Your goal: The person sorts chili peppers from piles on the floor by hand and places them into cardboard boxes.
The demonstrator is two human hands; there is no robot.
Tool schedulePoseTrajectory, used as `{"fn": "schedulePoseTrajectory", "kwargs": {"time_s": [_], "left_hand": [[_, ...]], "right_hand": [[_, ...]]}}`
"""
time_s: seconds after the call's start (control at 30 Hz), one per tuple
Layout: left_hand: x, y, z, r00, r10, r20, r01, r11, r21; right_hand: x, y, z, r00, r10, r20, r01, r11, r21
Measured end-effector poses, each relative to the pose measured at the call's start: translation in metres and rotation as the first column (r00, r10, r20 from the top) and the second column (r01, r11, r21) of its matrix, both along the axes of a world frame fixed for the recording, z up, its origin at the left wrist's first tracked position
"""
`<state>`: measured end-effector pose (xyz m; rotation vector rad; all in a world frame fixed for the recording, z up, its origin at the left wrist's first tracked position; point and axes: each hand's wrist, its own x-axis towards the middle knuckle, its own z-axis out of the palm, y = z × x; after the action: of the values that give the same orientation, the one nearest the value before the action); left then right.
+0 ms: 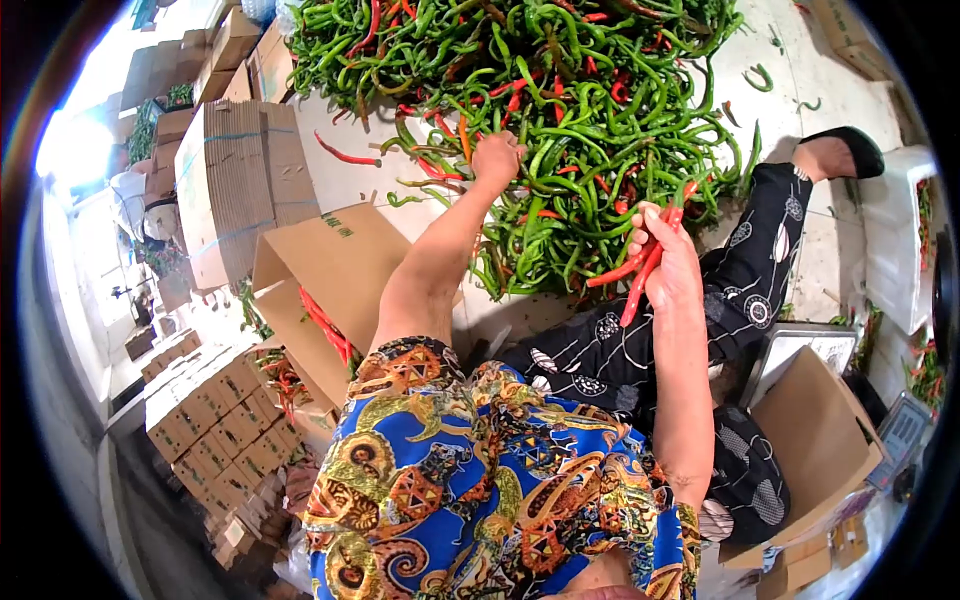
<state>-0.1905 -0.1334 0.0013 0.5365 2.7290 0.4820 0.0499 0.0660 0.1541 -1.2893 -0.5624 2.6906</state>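
Note:
A large heap of long green peppers [590, 150] with red ones mixed in spreads over the pale floor. My left hand [498, 160] rests at the heap's left edge with its fingers curled, beside an orange pepper [464, 138]; what it grips, if anything, is hidden. Over the lower right of the heap, my right hand [668, 258] is closed around several red peppers [640, 285], whose ends stick out above and below the fist. A single red pepper [345, 151] lies on the floor to the left of the heap.
An open carton [345, 255] with red peppers stands at the left, near flattened cardboard [245, 180] and stacked boxes [215, 425]. Another open carton [810, 450] is at the lower right, by a scale [903, 435]. My outstretched leg [755, 240] borders the heap.

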Motion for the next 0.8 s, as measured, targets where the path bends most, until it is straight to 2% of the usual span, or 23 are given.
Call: {"fn": "schedulePoseTrajectory", "kwargs": {"time_s": [0.03,0.13,0.17,0.2,0.27,0.33,0.37,0.4,0.47,0.53,0.67,0.7,0.73,0.8], "left_hand": [[0.001,0.005,0.004,0.993,0.074,0.087,-0.075,0.997,0.013],[-0.002,0.002,0.03,0.944,0.143,0.298,-0.192,0.971,0.143],[-0.003,-0.001,0.039,0.906,0.097,0.412,-0.26,0.896,0.359],[-0.007,-0.008,0.05,0.755,0.041,0.655,-0.417,0.8,0.431],[0.005,-0.011,0.088,0.445,-0.04,0.895,-0.766,0.501,0.403],[0.01,-0.027,0.099,0.187,-0.108,0.976,-0.884,0.414,0.215],[0.017,-0.03,0.11,0.131,-0.136,0.982,-0.897,0.406,0.176],[0.02,-0.036,0.108,0.125,-0.244,0.962,-0.885,0.411,0.219],[0.035,-0.031,0.13,0.187,-0.277,0.943,-0.875,0.389,0.288],[0.046,-0.025,0.147,0.194,-0.279,0.941,-0.879,0.377,0.293],[0.053,-0.02,0.158,0.228,-0.355,0.907,-0.841,0.397,0.367],[0.055,-0.016,0.161,0.272,-0.342,0.9,-0.819,0.409,0.403],[0.057,-0.014,0.161,0.438,-0.262,0.86,-0.717,0.475,0.51],[0.061,-0.009,0.159,0.733,-0.139,0.666,-0.46,0.621,0.635]], "right_hand": [[0.001,0.0,0.0,1.0,-0.006,-0.011,0.006,1.0,0.004],[0.001,0.0,0.001,1.0,-0.011,-0.012,0.011,1.0,0.01],[0.001,0.0,0.001,1.0,-0.012,-0.021,0.012,1.0,0.01],[0.003,0.0,0.0,1.0,-0.015,-0.017,0.015,1.0,0.007],[0.001,0.0,-0.003,1.0,-0.013,-0.022,0.013,1.0,0.001],[0.0,0.0,-0.001,0.999,-0.003,-0.034,0.003,1.0,-0.009],[-0.001,0.0,-0.001,1.0,0.003,-0.029,-0.003,1.0,-0.01],[0.0,0.001,-0.001,1.0,0.007,-0.021,-0.007,1.0,-0.008],[0.001,0.002,-0.004,0.999,0.004,-0.033,-0.004,1.0,-0.014],[0.002,0.0,-0.005,0.999,0.001,-0.036,-0.002,1.0,-0.021],[0.003,0.0,-0.005,0.999,-0.009,-0.034,0.008,1.0,-0.019],[0.004,0.001,-0.006,0.999,-0.01,-0.038,0.009,1.0,-0.018],[0.004,0.001,-0.007,0.999,-0.012,-0.039,0.011,1.0,-0.018],[0.004,0.0,-0.006,0.999,-0.016,-0.029,0.015,1.0,-0.009]]}}
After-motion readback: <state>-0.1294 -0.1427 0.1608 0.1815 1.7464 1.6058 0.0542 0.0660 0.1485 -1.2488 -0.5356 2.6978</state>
